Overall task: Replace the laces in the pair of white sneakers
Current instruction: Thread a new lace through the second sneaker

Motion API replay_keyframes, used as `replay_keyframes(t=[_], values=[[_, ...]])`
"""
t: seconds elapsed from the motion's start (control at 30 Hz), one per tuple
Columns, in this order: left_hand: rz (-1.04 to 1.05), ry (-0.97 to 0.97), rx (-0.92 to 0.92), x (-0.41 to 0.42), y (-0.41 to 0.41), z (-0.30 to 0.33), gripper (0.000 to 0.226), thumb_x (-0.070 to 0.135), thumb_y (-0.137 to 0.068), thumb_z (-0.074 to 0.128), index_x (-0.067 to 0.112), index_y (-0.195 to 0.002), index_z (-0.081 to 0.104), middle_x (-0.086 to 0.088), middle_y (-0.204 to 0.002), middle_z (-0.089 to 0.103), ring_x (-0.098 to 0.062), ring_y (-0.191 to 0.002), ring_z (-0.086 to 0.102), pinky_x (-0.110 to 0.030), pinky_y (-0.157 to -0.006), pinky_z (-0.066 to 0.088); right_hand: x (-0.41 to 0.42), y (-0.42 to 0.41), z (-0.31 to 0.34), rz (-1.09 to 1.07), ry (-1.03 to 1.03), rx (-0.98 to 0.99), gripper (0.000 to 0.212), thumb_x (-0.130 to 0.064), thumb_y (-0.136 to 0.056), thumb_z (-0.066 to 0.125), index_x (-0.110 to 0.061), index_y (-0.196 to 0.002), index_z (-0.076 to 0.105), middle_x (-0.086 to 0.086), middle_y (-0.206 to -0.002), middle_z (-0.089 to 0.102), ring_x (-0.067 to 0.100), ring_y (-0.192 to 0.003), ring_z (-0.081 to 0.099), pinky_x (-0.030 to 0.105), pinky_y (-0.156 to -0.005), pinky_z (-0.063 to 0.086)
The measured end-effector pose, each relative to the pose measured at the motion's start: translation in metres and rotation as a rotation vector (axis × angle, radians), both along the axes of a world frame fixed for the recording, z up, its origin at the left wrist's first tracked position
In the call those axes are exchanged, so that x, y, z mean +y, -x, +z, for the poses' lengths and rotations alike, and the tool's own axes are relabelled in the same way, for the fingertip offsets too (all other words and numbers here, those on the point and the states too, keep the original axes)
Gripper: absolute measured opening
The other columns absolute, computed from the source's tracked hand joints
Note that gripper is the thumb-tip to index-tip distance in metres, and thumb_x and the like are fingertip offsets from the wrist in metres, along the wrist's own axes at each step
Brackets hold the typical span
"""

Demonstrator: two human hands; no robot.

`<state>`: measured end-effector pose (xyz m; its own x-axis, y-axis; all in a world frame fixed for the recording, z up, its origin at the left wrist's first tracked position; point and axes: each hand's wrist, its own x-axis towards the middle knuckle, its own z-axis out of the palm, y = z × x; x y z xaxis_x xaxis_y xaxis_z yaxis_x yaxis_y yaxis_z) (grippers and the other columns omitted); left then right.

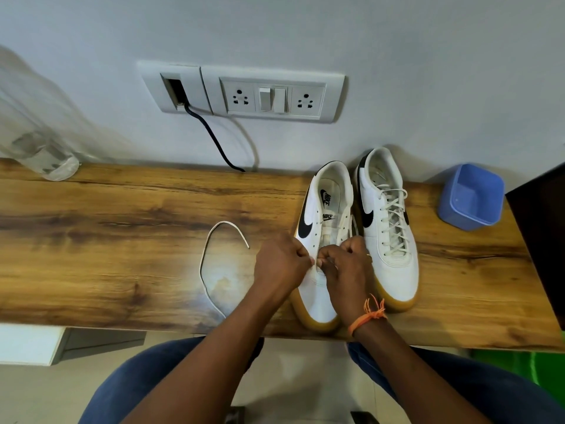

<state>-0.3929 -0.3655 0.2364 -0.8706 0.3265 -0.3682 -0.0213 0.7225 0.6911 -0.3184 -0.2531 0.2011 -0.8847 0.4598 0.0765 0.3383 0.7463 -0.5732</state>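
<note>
Pinching the soft, limp white lace (211, 255) at the lowest eyelets of the unlaced sneaker (321, 240), left hand (279, 264) and right hand (348, 267) should grip its stiffer tip, the loose tail trailing toward nine o'clock.

Grey wall (397, 41), socket panel (272, 94), wooden desk (122, 240).

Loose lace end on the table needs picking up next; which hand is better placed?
Left, probably. The left hand is on the side where the lace trails across the table; the right hand would have to cross over.
</note>
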Motion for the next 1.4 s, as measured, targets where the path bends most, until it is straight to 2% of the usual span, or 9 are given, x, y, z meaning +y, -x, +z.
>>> replay_keyframes(t=[0.2, 0.4, 0.47, 0.6, 0.8, 0.93, 1.1, 1.23, 1.4], values=[[-0.059, 0.007, 0.061, -0.001, 0.007, -0.003, 0.006, 0.011, -0.082, 0.076, 0.008, -0.078, 0.079, -0.003, -0.075, 0.074, -0.012, -0.068, 0.068, -0.025, -0.064, 0.054, -0.001, 0.006, 0.000, -0.037, -0.029, -0.039, 0.007, -0.012, -0.080, 0.077, -0.018, -0.078, 0.074, 0.000, -0.094, 0.037, 0.019, -0.081, 0.047, 0.027, -0.068, 0.045], [-0.206, 0.153, 0.085, -0.007, 0.025, 0.003, 0.013, 0.011, -0.084, 0.065, 0.011, -0.075, 0.073, -0.005, -0.074, 0.071, -0.020, -0.068, 0.067, -0.039, -0.067, 0.060, 0.006, 0.010, 0.015, 0.055, -0.139, -0.196, 0.001, -0.022, -0.081, 0.076, -0.024, -0.081, 0.076, 0.009, -0.105, 0.050, 0.032, -0.096, 0.051, 0.038, -0.079, 0.049], [-0.202, 0.191, 0.071, -0.017, 0.039, 0.013, 0.017, 0.011, -0.087, 0.065, 0.016, -0.071, 0.069, -0.002, -0.073, 0.068, -0.019, -0.070, 0.066, -0.036, -0.066, 0.058, 0.010, 0.012, 0.021, 0.067, -0.148, -0.270, 0.004, -0.027, -0.082, 0.074, -0.029, -0.079, 0.075, 0.008, -0.112, 0.050, 0.033, -0.103, 0.048, 0.039, -0.084, 0.046], [-0.010, 0.190, 0.134, -0.046, 0.065, 0.027, 0.018, 0.010, -0.091, 0.062, 0.015, -0.077, 0.073, -0.003, -0.074, 0.070, -0.017, -0.068, 0.066, -0.027, -0.059, 0.051, 0.011, 0.012, 0.028, 0.070, -0.101, -0.352, 0.002, -0.033, -0.083, 0.074, -0.034, -0.083, 0.075, 0.005, -0.126, 0.048, 0.030, -0.113, 0.044, 0.040, -0.092, 0.042], [0.255, 0.110, 0.286, -0.048, 0.069, 0.026, 0.014, 0.016, -0.096, 0.058, 0.013, -0.086, 0.067, -0.002, -0.074, 0.066, -0.015, -0.064, 0.060, -0.026, -0.054, 0.042, 0.019, 0.014, 0.039, 0.075, -0.041, -0.440, 0.005, -0.041, -0.081, 0.075, -0.036, -0.080, 0.073, -0.004, -0.109, 0.045, 0.024, -0.109, 0.044, 0.035, -0.092, 0.039], [0.114, 0.166, 0.007, -0.032, 0.055, 0.016, 0.019, 0.024, -0.091, 0.066, 0.005, -0.089, 0.065, -0.011, -0.076, 0.068, -0.028, -0.065, 0.069, -0.042, -0.065, 0.061, 0.021, 0.017, 0.038, 0.082, 0.051, -0.441, 0.009, -0.041, -0.077, 0.078, -0.038, -0.074, 0.071, -0.005, -0.106, 0.047, 0.026, -0.105, 0.053, 0.035, -0.091, 0.043], [0.022, 0.101, -0.322, -0.008, 0.026, 0.013, 0.034, 0.029, -0.088, 0.074, -0.003, -0.077, 0.068, -0.013, -0.063, 0.070, -0.028, -0.052, 0.070, -0.036, -0.053, 0.061, 0.020, 0.016, 0.035, 0.086, 0.063, -0.421, 0.008, -0.040, -0.078, 0.077, -0.038, -0.074, 0.071, -0.005, -0.104, 0.048, 0.025, -0.102, 0.054, 0.037, -0.090, 0.046], [0.064, -0.022, -0.275, -0.001, 0.018, 0.005, 0.024, 0.014, -0.087, 0.074, -0.008, -0.077, 0.069, -0.017, -0.062, 0.067, -0.023, -0.044, 0.062, -0.032, -0.049, 0.056, 0.018, 0.016, 0.033, 0.087, 0.051, -0.405, 0.006, -0.039, -0.080, 0.076, -0.036, -0.077, 0.072, -0.005, -0.102, 0.046, 0.024, -0.100, 0.054, 0.036, -0.086, 0.048], [0.082, -0.066, -0.283, 0.001, 0.022, 0.003, 0.013, 0.004, -0.085, 0.072, -0.008, -0.079, 0.069, -0.024, -0.083, 0.071, -0.020, -0.058, 0.059, -0.023, -0.051, 0.048, 0.018, 0.016, 0.035, 0.093, 0.042, -0.410, 0.006, -0.040, -0.080, 0.076, -0.037, -0.076, 0.071, -0.006, -0.101, 0.044, 0.025, -0.102, 0.053, 0.038, -0.089, 0.047]])
